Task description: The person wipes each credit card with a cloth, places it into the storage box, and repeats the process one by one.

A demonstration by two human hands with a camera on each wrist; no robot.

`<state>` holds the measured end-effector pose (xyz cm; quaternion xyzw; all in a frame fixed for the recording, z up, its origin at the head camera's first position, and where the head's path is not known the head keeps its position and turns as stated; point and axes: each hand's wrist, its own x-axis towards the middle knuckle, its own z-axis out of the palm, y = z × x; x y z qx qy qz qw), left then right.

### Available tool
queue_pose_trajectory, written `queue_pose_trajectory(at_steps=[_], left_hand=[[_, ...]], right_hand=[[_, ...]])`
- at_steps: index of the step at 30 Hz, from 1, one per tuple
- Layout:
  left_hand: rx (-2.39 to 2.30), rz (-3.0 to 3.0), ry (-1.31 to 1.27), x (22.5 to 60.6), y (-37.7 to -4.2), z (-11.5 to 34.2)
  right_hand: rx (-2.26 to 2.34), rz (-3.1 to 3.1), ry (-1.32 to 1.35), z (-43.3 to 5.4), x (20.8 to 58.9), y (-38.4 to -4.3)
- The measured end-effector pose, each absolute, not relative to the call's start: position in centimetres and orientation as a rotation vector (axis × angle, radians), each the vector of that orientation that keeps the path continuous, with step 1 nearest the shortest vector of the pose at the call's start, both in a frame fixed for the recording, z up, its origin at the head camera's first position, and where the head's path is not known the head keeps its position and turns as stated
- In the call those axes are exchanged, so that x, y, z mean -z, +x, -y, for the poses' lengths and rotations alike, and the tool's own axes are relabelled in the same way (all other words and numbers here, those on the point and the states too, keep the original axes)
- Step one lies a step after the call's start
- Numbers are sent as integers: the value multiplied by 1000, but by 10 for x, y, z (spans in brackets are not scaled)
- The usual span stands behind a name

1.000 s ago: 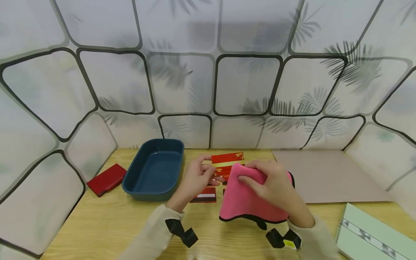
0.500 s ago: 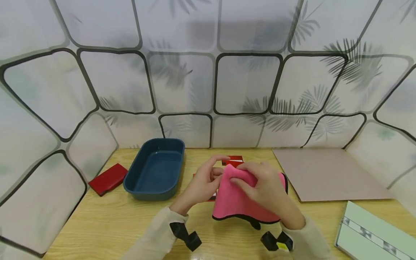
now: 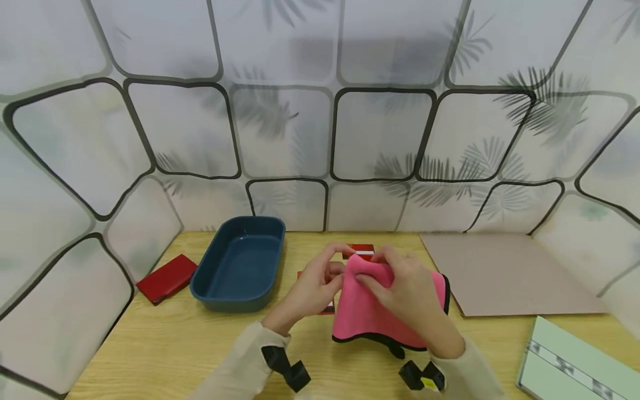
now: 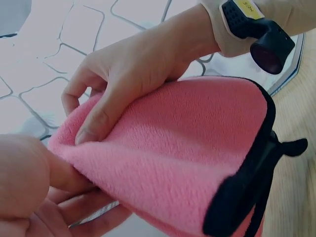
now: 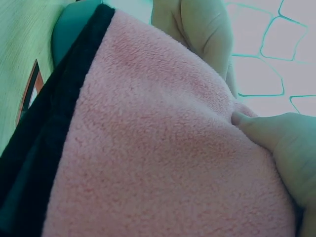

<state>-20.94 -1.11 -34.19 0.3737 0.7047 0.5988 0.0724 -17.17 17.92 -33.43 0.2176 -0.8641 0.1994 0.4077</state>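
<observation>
My right hand (image 3: 410, 297) pinches a folded pink plush cleaning cloth (image 3: 372, 316) with black edging between thumb and fingers. A black loop (image 4: 295, 147) sticks out from its trim in the left wrist view. My left hand (image 3: 315, 283) is bent at the cloth's upper left edge, thumb and fingers close together, and the red card it gripped is hidden by the cloth. In the left wrist view the left fingers (image 4: 91, 205) reach under the fold. Behind the hands, a red card with a white stripe (image 3: 361, 248) lies on the table, and another red card (image 3: 328, 309) is mostly covered.
A deep blue tray (image 3: 237, 303) stands left of the hands, with a dark red wallet-like case (image 3: 167, 278) beyond it. At the right are a flat beige board (image 3: 510, 278) and a pale green box or book (image 3: 575, 355). A patterned curtain (image 3: 380, 133) backs the wooden table.
The red and gold card in my left hand has gone out of sight behind the cloth. Both hands have come closer together, the right with the cloth moving slightly left.
</observation>
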Motion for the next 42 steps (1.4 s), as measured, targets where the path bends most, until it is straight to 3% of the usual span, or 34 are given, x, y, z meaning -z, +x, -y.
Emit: queue_pose_trajectory(at_steps=[8, 17, 42], left_hand=[[-1798, -2260, 1011, 344, -206, 9], [-1813, -2219, 1056, 340, -212, 11], [-2095, -2248, 546, 333, -212, 21]], right_hand=[[-506, 2222, 521, -187, 331, -170], [-529, 2305, 395, -196, 323, -168], [-522, 2345, 345, -230, 321, -175]])
